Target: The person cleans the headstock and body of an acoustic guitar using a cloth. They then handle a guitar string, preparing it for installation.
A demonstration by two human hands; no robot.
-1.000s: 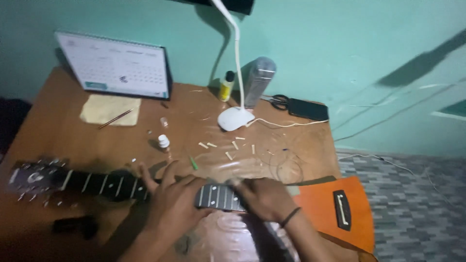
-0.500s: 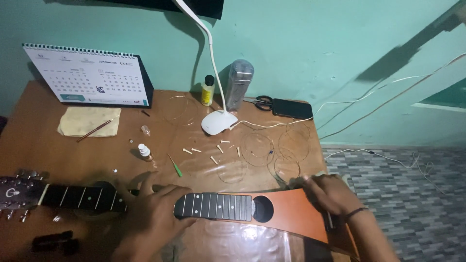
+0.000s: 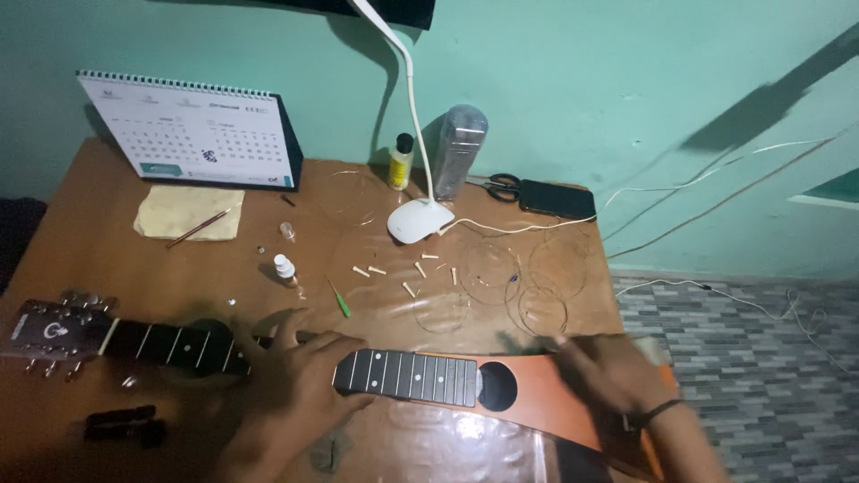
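An orange acoustic guitar (image 3: 537, 398) lies flat across the wooden table (image 3: 107, 259), its dark fretboard (image 3: 407, 376) pointing left and its headstock (image 3: 54, 333) at the left edge. My left hand (image 3: 300, 376) rests palm down over the neck at mid-length, fingers spread. On the guitar's body, right of the sound hole (image 3: 497, 386), my right hand (image 3: 608, 371) lies blurred, with a dark band around the wrist. Neither hand holds a loose object.
Coiled strings (image 3: 528, 277) and several white bridge pins (image 3: 416, 273) lie behind the guitar. A white desk lamp (image 3: 416, 219), desk calendar (image 3: 192, 134), yellow cloth with pencil (image 3: 188, 215), small bottles (image 3: 284, 268), green tool (image 3: 340, 300), scissors (image 3: 501, 186) and a dark phone (image 3: 555, 199) stand farther back.
My right hand has slid right, off the fretboard and onto the guitar's body. The view has shifted, showing more of the guitar. My left hand stays on the neck.
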